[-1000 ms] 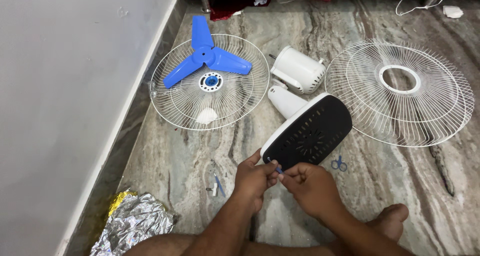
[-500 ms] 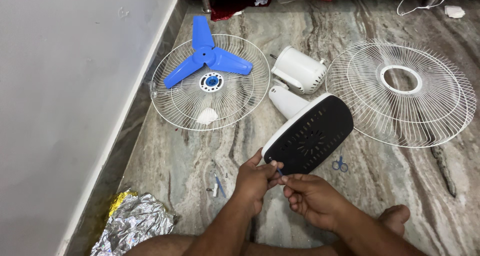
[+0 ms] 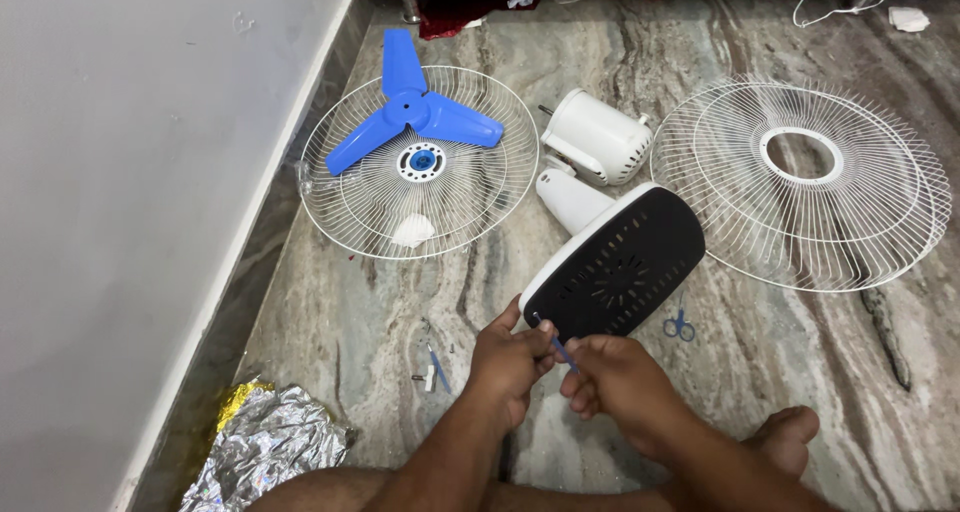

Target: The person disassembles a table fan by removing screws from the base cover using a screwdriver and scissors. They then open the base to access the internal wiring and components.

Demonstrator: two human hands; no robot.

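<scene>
Both hands have drawn closer together: left hand (image 3: 508, 364) steadies the tipped fan base (image 3: 612, 264) at its lower edge, right hand (image 3: 618, 384) grips a small screwdriver (image 3: 558, 349) angled into its black underside.

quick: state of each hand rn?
Left hand: closed on the edge of the fan base.
Right hand: closed on a thin blue tool, tip at the base.
</scene>
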